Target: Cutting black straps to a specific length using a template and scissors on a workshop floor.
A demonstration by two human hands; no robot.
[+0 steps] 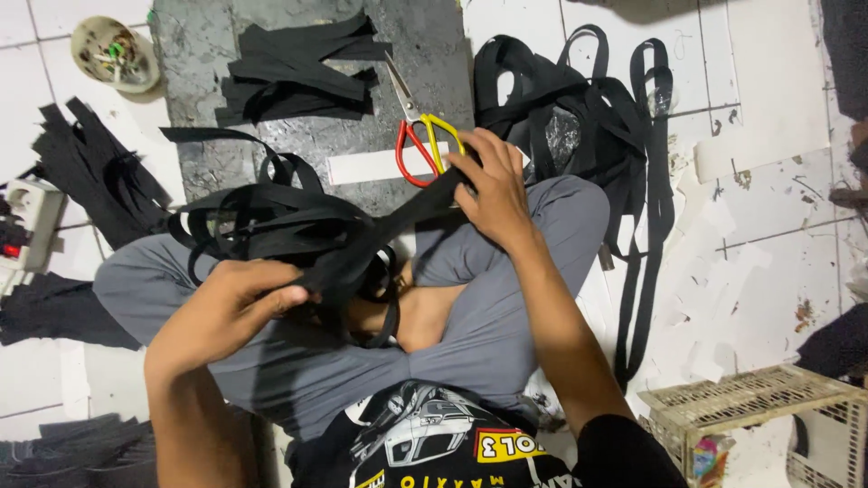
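Left hand (226,303) fingers closed on black strap (398,217), right hand (493,190) pinching it taut, scissors (420,136) (red-yellow handles) just beyond

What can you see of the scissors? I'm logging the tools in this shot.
The scissors lie flat on a dark slab, blades shut and pointing up-left. The blades look like bare metal; one handle loop is red, the other yellow. The handles rest over a white strip, beside the right hand, which holds black webbing.

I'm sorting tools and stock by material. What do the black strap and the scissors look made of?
The black strap, stretched between left hand and right hand, looks like matte woven webbing: flat, limp, folding easily. The scissors show shiny metal blades; their red and yellow handles are probably plastic.
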